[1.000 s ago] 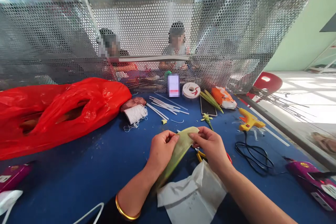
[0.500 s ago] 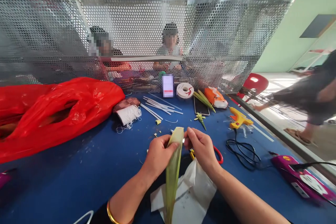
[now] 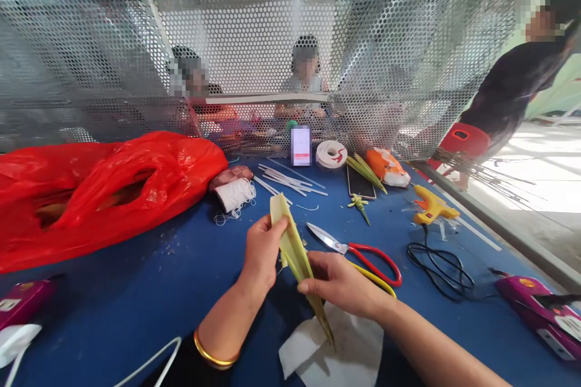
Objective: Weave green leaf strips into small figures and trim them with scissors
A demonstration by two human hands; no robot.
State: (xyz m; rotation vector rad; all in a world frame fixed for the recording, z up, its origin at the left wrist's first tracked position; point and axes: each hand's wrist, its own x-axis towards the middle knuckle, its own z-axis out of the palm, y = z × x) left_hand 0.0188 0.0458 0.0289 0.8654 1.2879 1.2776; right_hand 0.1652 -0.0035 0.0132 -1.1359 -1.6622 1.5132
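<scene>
A long pale-green leaf strip point(image 3: 297, 254), folded lengthwise like a trough, slants between my two hands. My left hand point(image 3: 264, 248) pinches it near the broad upper end, thumb on top. Lower down, my right hand point(image 3: 333, 281) grips the strip between thumb and fingers. Its narrow brownish tip hangs over a crumpled white cloth or paper point(image 3: 349, 344) near my lap. Scissors point(image 3: 347, 248) with one red and one yellow handle lie just beyond my right hand. Small yellowish scraps sit on the blue table point(image 3: 190, 290) by the leaf.
A red plastic bag point(image 3: 113, 205) spreads along the left. Further back lie white thread point(image 3: 236, 195), white sticks point(image 3: 290, 180), a ribbon spool point(image 3: 331, 155), a phone point(image 3: 301, 145) and a small leaf figure point(image 3: 359, 208). A yellow glue gun point(image 3: 433, 207) and purple power strip point(image 3: 540, 314) are right.
The leaf strip has tilted, its top swinging left. My right hand has moved from the top edge down to the strip's lower part, uncovering the scissors. The passer-by at right has moved.
</scene>
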